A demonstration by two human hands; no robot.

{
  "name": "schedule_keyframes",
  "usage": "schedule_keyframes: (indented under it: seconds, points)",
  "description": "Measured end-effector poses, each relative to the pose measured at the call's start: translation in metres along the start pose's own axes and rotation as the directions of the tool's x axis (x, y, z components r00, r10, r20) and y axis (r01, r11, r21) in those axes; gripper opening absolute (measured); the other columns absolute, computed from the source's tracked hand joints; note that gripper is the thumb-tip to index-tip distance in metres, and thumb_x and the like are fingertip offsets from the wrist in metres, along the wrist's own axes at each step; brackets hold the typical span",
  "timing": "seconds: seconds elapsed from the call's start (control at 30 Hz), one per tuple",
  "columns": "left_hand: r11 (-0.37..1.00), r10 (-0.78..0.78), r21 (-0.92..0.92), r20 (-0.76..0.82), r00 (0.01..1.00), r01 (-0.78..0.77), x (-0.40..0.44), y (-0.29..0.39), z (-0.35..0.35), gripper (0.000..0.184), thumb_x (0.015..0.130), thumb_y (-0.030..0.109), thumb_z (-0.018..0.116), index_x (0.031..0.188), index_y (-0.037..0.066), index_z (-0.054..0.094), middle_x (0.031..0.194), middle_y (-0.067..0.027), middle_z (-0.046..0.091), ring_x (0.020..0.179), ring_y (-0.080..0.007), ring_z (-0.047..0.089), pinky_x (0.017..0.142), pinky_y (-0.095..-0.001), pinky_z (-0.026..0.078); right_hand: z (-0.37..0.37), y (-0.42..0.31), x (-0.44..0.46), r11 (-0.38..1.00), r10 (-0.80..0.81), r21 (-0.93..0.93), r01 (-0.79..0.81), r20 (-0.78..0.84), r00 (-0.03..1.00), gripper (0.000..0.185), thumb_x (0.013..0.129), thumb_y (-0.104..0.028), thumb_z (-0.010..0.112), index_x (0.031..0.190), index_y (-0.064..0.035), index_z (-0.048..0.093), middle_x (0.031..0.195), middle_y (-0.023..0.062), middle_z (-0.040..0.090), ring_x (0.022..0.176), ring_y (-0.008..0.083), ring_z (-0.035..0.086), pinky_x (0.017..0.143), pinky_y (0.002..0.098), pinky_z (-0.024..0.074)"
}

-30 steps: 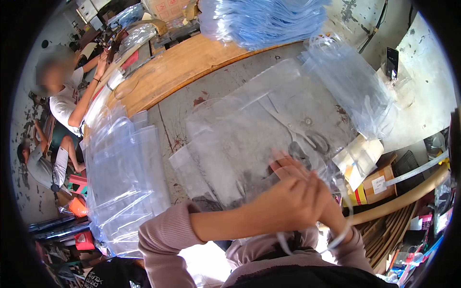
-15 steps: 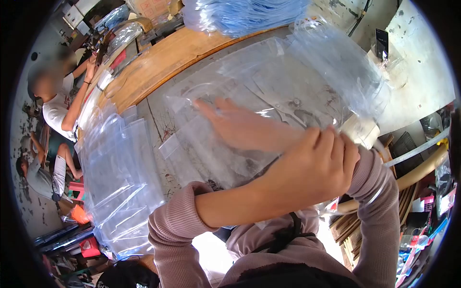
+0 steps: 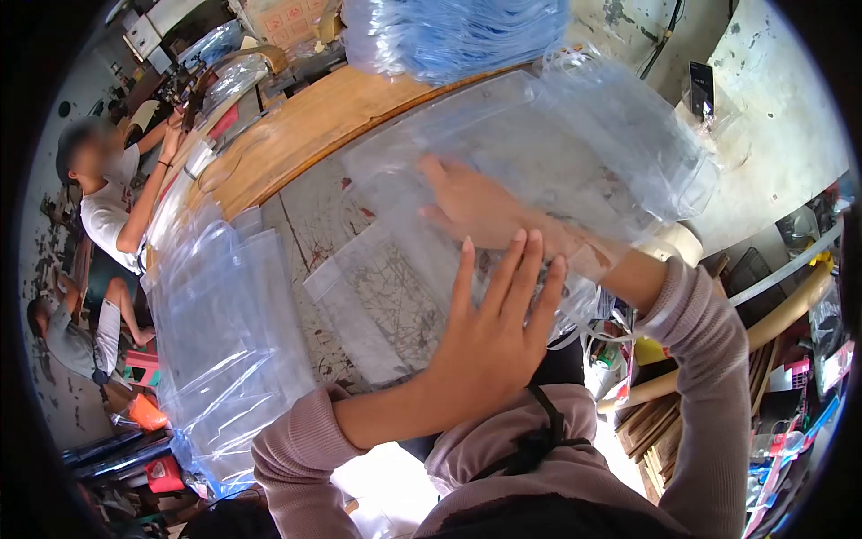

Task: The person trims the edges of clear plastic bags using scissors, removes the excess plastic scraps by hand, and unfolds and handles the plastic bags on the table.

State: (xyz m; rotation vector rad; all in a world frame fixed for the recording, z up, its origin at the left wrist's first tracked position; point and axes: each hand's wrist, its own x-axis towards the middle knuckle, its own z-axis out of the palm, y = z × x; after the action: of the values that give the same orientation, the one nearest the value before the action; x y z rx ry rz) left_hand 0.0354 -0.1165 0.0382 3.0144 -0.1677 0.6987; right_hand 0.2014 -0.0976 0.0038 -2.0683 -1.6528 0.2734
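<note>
Clear plastic bags (image 3: 364,296) lie across the grey table in front of me. My right hand (image 3: 476,207) reaches in from the right and looks hazy, with clear plastic over it and its wrist. Its thumb and fingers are stretched apart. Nearer to my body, my left hand (image 3: 503,319) has its fingers spread, with the fingertips beside my right wrist at the plastic's near edge. A pile of clear bags (image 3: 229,332) is on the left, and another layered pile (image 3: 628,135) lies at the right. The scissors cannot be made out.
A tall stack of bluish plastic (image 3: 458,36) stands at the back beside a wooden board (image 3: 314,117). A phone (image 3: 701,89) leans at the right. One person (image 3: 112,202) sits at the upper left, another (image 3: 67,332) below. Wooden strips (image 3: 651,427) are at the lower right.
My right hand has moved forward and left, under the clear plastic. My left hand has let go of my right forearm and opened. The plastic has shifted over the scissors.
</note>
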Motion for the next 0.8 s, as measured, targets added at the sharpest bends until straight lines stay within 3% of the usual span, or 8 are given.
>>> schedule_keyframes:
  seconds: [0.23, 0.37, 0.47, 0.5, 0.57, 0.63, 0.73, 0.8]
  points:
    - [0.829, 0.194, -0.485, -0.219, 0.956, -0.28, -0.011, 0.017, 0.002, 0.022, 0.078, 0.011, 0.059, 0.098, 0.003, 0.061, 0.114, -0.0139, 0.059, 0.105, -0.0206, 0.059, 0.098, -0.0461, 0.035, 0.024, 0.019, 0.015, 0.934, -0.328, 0.076, 0.349, -0.209, 0.921, 0.028, 0.084, -0.021, 0.057, 0.105, -0.005, 0.046, 0.1, 0.0172, 0.051, 0.092, 0.0373, 0.053, 0.077, 0.045, 0.0427]
    - [0.922, 0.148, -0.317, -0.236, 0.961, -0.22, 0.002, 0.011, -0.021, 0.029, 0.08, 0.014, 0.058, 0.105, 0.001, 0.059, 0.117, -0.0132, 0.058, 0.105, -0.0211, 0.059, 0.1, -0.0469, 0.033, 0.027, 0.015, 0.034, 0.946, -0.286, 0.063, 0.318, -0.302, 0.909, 0.033, 0.085, -0.025, 0.058, 0.107, -0.0052, 0.045, 0.103, 0.0172, 0.052, 0.093, 0.0365, 0.053, 0.076, 0.0432, 0.0433]
    - [0.981, -0.19, -0.031, -0.018, 0.982, 0.189, 0.009, -0.002, -0.014, 0.037, 0.081, 0.017, 0.056, 0.114, 0.001, 0.056, 0.12, -0.0117, 0.056, 0.105, -0.0221, 0.058, 0.101, -0.0481, 0.03, 0.027, 0.012, 0.039, 0.968, -0.171, 0.137, 0.21, -0.249, 0.953, 0.034, 0.085, -0.028, 0.058, 0.107, -0.0059, 0.045, 0.101, 0.0175, 0.054, 0.091, 0.0358, 0.054, 0.073, 0.0421, 0.0432]
    - [0.99, -0.132, 0.033, -0.051, 0.99, 0.134, 0.006, -0.01, 0.002, 0.037, 0.08, 0.016, 0.057, 0.114, 0.001, 0.056, 0.118, -0.0113, 0.057, 0.105, -0.0222, 0.058, 0.101, -0.048, 0.031, 0.027, 0.011, 0.04, 0.978, -0.07, 0.186, 0.095, -0.135, 0.988, 0.034, 0.085, -0.03, 0.058, 0.106, -0.0062, 0.046, 0.1, 0.0178, 0.054, 0.089, 0.0354, 0.055, 0.072, 0.0417, 0.0431]
    - [0.991, -0.075, 0.1, -0.079, 0.994, 0.083, 0.003, -0.014, 0.012, 0.038, 0.079, 0.016, 0.058, 0.114, 0.002, 0.057, 0.117, -0.011, 0.058, 0.105, -0.0222, 0.058, 0.1, -0.048, 0.032, 0.037, 0.014, 0.044, 0.965, -0.094, 0.224, 0.137, -0.194, 0.976, 0.031, 0.086, -0.03, 0.057, 0.101, -0.0061, 0.046, 0.095, 0.0168, 0.056, 0.086, 0.0353, 0.056, 0.07, 0.0413, 0.043]
    - [0.997, -0.012, -0.074, -0.207, 0.978, -0.004, 0.002, -0.012, 0.015, 0.033, 0.078, 0.012, 0.06, 0.109, 0.002, 0.061, 0.113, -0.011, 0.061, 0.105, -0.0211, 0.059, 0.099, -0.0469, 0.035, 0.039, 0.015, 0.049, 0.951, -0.103, 0.256, 0.171, -0.259, 0.961, 0.028, 0.086, -0.03, 0.057, 0.097, -0.006, 0.047, 0.091, 0.0157, 0.057, 0.082, 0.0352, 0.056, 0.068, 0.041, 0.0428]
    - [0.989, 0.087, -0.09, -0.269, 0.959, -0.115, 0.0, -0.02, 0.004, 0.029, 0.076, 0.011, 0.057, 0.102, -0.001, 0.062, 0.107, -0.0124, 0.062, 0.103, -0.0198, 0.059, 0.097, -0.0449, 0.037, 0.029, 0.018, 0.065, 0.894, -0.326, 0.17, 0.414, -0.385, 0.863, 0.025, 0.087, -0.029, 0.056, 0.089, -0.0062, 0.046, 0.083, 0.0122, 0.057, 0.073, 0.0321, 0.056, 0.064, 0.0392, 0.0432]
    - [0.985, 0.076, -0.129, -0.272, 0.959, -0.114, -0.003, -0.023, -0.001, 0.027, 0.077, 0.01, 0.057, 0.101, -0.001, 0.062, 0.106, -0.0121, 0.063, 0.104, -0.0194, 0.059, 0.097, -0.0434, 0.038, 0.014, 0.019, 0.078, 0.903, -0.425, 0.051, 0.427, -0.043, 0.904, 0.023, 0.088, -0.027, 0.055, 0.087, -0.006, 0.047, 0.074, 0.0082, 0.056, 0.068, 0.0242, 0.058, 0.057, 0.0351, 0.0444]
